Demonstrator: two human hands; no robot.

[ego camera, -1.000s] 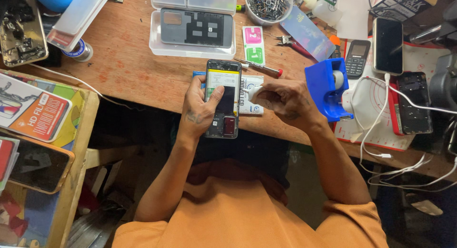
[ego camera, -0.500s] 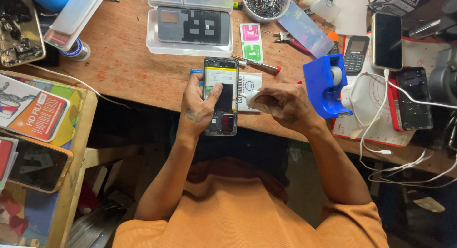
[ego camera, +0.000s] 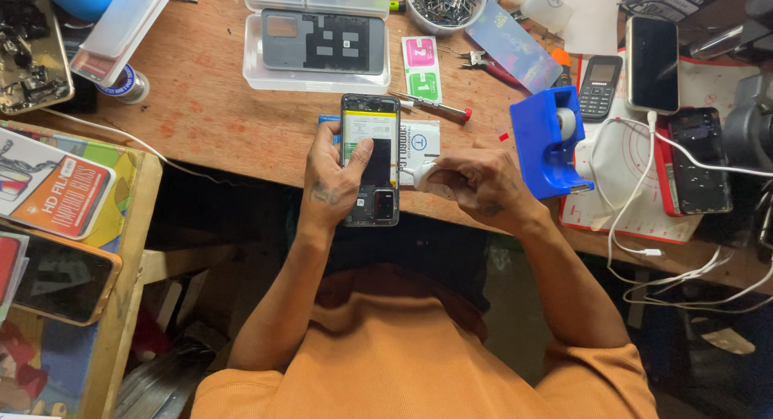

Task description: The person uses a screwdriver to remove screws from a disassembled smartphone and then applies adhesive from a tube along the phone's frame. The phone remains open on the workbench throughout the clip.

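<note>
My left hand [ego camera: 332, 176] grips an opened smartphone [ego camera: 370, 145] with its back cover off, the yellow-labelled battery and circuit board showing. The thumb lies across the phone's middle. My right hand [ego camera: 481, 184] is closed around a small white piece [ego camera: 420, 174], held just right of the phone. Both hands hover over the front edge of the wooden workbench [ego camera: 209, 113]. A blue tape dispenser [ego camera: 547, 141] stands right beside the right hand.
A clear plastic case [ego camera: 318, 45] holds a grey phone back cover. A screwdriver [ego camera: 431, 105], wipe packets [ego camera: 421, 67], a bowl of small parts [ego camera: 445, 2], several phones [ego camera: 652, 53] and white cables [ego camera: 644, 194] lie at the right. Screen-protector boxes [ego camera: 48, 189] sit on a left side table.
The left thumb has shifted on the phone and the right hand has edged slightly towards it. The view has shifted a little.
</note>
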